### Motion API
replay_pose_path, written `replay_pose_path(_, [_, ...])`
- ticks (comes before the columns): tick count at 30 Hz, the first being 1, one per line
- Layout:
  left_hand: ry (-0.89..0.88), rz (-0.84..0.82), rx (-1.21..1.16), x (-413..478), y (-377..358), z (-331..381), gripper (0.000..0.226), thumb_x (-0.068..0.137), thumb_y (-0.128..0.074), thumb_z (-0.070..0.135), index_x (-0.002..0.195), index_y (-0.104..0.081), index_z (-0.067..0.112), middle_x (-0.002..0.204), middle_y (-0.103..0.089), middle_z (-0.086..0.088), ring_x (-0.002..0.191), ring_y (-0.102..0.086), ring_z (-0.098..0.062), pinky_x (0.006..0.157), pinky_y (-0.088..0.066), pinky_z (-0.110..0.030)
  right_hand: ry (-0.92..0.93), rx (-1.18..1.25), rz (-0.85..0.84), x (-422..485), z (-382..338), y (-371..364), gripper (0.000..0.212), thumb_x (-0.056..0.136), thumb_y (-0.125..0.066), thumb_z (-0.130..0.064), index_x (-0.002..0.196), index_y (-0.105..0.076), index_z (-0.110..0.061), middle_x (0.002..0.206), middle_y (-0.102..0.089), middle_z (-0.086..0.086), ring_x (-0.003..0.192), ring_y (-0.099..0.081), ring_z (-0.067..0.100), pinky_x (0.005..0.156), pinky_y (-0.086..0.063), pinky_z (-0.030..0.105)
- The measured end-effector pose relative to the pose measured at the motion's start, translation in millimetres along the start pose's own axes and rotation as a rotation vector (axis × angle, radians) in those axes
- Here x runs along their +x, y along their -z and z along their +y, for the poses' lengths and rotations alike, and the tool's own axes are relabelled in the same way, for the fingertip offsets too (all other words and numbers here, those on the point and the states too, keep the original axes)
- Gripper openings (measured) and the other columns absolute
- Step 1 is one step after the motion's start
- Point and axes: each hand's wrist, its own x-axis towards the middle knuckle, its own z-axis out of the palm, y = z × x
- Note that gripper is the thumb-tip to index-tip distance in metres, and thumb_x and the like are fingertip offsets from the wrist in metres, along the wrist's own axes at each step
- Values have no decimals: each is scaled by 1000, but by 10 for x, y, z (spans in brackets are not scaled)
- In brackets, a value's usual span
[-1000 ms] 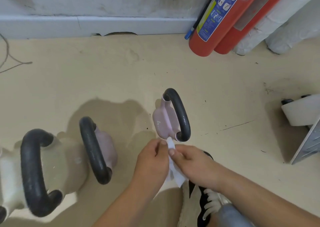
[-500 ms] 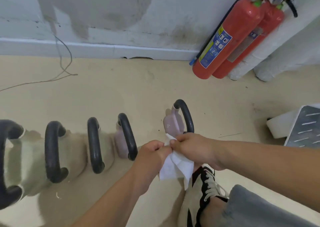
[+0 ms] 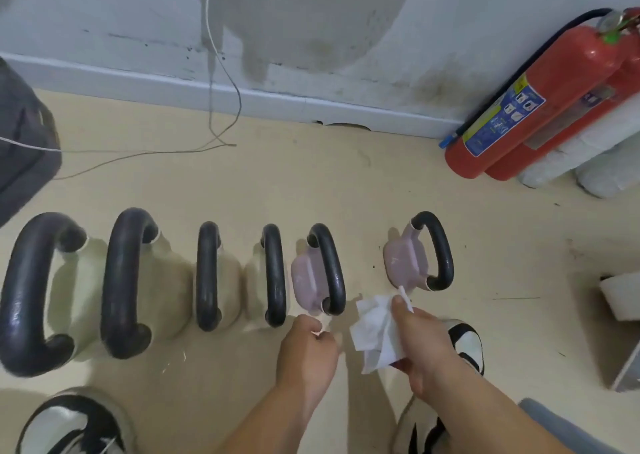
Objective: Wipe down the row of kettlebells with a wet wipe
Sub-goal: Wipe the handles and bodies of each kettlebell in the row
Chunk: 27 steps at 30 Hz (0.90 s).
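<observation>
on beige floor [image 3: 311, 183], kettlebell row [image 3: 207, 273]

Kettlebells in a line across the floor [image 3: 311, 176], your hands on the near side.
The row of kettlebells [image 3: 207, 277] runs left to right, and the rightmost kettlebell [image 3: 403, 266] stands apart from the rest. Your left hand [image 3: 308, 349] is just near of the fifth kettlebell [image 3: 304, 280]. Your right hand [image 3: 426, 346], holding the wipe [image 3: 372, 329], is near the gap. Two fire extinguishers [image 3: 540, 100] lean on the wall [image 3: 311, 21], far right.

Black-and-white sneakers: left shoe [image 3: 69, 422], right shoe [image 3: 465, 344]. Grey trouser leg [image 3: 561, 429] on the right side.
</observation>
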Motion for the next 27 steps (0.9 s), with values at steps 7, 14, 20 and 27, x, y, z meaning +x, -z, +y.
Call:
replay_pose_path(7, [-206, 196, 44, 298, -221, -18, 32, 94, -44, 5, 119, -50, 25, 109, -63, 2, 99, -60, -22, 82, -47, -29, 128, 4, -48, 249, -300, -165, 31, 107, -52, -38, 130, -62, -20, 117, -76, 9, 103, -75, 30, 95, -60, 50])
replay_pose_path(14, [-252, 335, -22, 467, -318, 18, 44, 92, -43, -1, 131, -53, 16, 95, -56, 4, 74, -53, -2, 63, -39, -14, 47, 124, -195, 386, -308, -297, 38, 110, -43, -35, 130, -66, -13, 113, -80, 8, 112, -74, 25, 113, -46, 45])
replay_pose_path(20, [-267, 333, -81, 469, -281, 26, 22, 94, -44, -1, 96, -54, 18, 88, -56, 0, 84, -54, -25, 67, -41, -22, 136, 216, -219, 323, -569, -391, 39, 108, -41, -30, 125, -70, -11, 115, -79, 10, 120, -70, 30, 113, -46, 46])
replay_pose_path(27, [-263, 218, -64, 479, -145, 19, 17, 95, -49, 2, 98, -53, 18, 84, -56, 12, 76, -54, -16, 65, -42, -19, 528, -378, -434, 122, -620, -818, 35, 107, -43, -43, 127, -69, -31, 141, -66, -4, 128, -58, 8, 112, -40, 34])
